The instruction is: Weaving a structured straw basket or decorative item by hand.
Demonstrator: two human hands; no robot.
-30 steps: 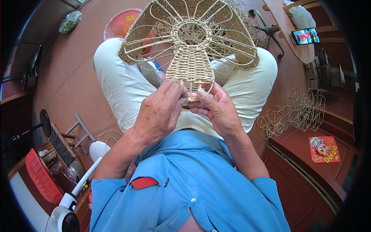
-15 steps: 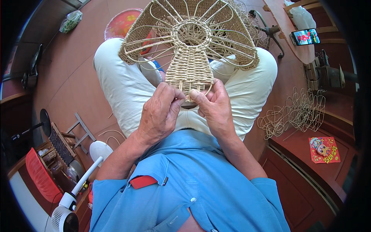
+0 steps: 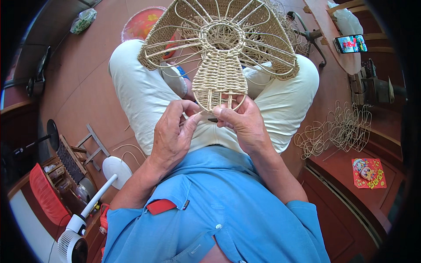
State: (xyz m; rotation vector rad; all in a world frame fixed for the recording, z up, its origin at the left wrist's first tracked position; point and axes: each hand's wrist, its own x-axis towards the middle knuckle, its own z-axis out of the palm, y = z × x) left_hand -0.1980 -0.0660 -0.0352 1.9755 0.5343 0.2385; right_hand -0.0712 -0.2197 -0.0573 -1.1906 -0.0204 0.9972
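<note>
Left hand (image 3: pixel 171 133): grip pinching a strand (image 3: pixel 200 112). Right hand (image 3: pixel 243 125): grip pinching the basket (image 3: pixel 220 76) at its lower edge, partly hidden. Basket top: cut off. Floor (image 3: pixel 83 92) extends leftward.

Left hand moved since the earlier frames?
Yes: judged against the smartphone on the table, the left hand has shifted leftward, farther from the phone.

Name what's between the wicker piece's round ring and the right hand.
Head view: the woven panel spans from the ring down to the right hand, which holds its lower end.
</note>
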